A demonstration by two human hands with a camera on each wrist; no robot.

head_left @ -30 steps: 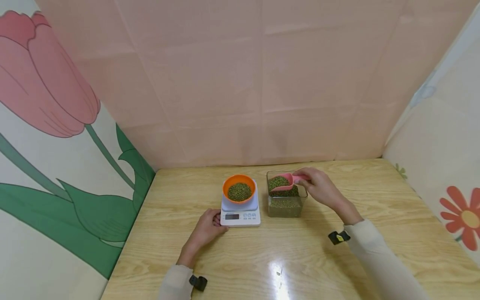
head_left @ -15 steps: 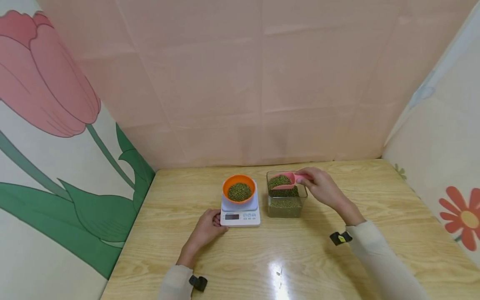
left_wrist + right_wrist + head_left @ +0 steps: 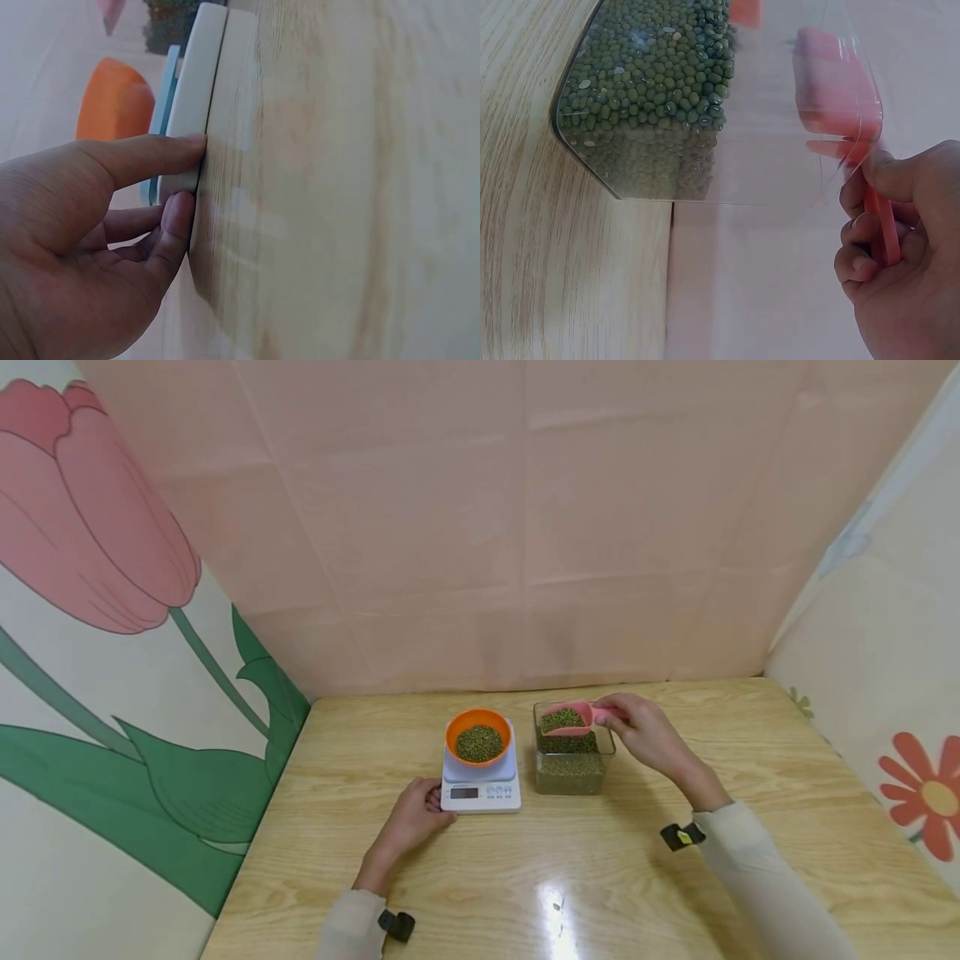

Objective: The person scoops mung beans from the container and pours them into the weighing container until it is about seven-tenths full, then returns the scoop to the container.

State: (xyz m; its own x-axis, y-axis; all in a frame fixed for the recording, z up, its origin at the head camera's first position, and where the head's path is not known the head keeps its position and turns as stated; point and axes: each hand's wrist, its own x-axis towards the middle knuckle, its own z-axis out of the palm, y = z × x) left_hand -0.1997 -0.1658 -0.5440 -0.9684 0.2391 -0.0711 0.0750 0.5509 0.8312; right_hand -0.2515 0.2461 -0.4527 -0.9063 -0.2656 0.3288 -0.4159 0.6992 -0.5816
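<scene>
My right hand (image 3: 641, 733) grips the handle of a pink scoop (image 3: 587, 715) loaded with green mung beans. The scoop is held nearly level within the rim of a clear rectangular container (image 3: 570, 783), above the beans inside. Through the container's wall, the right wrist view shows the scoop's underside well above the bean layer (image 3: 652, 82). To the left is a white kitchen scale (image 3: 481, 804) with an orange bowl (image 3: 477, 718) of mung beans on it. At its front left corner, my left hand (image 3: 411, 817) holds the scale between thumb and fingers.
The wooden table (image 3: 360, 752) meets a pink-covered wall (image 3: 420, 568) just behind the scale and container. Painted flower panels flank it on the left and right. The scale and container stand side by side with a narrow gap.
My right hand has lifted the loaded scoop slightly and drawn it a little to the right. The left hand, scale and bowl have stayed in place.
</scene>
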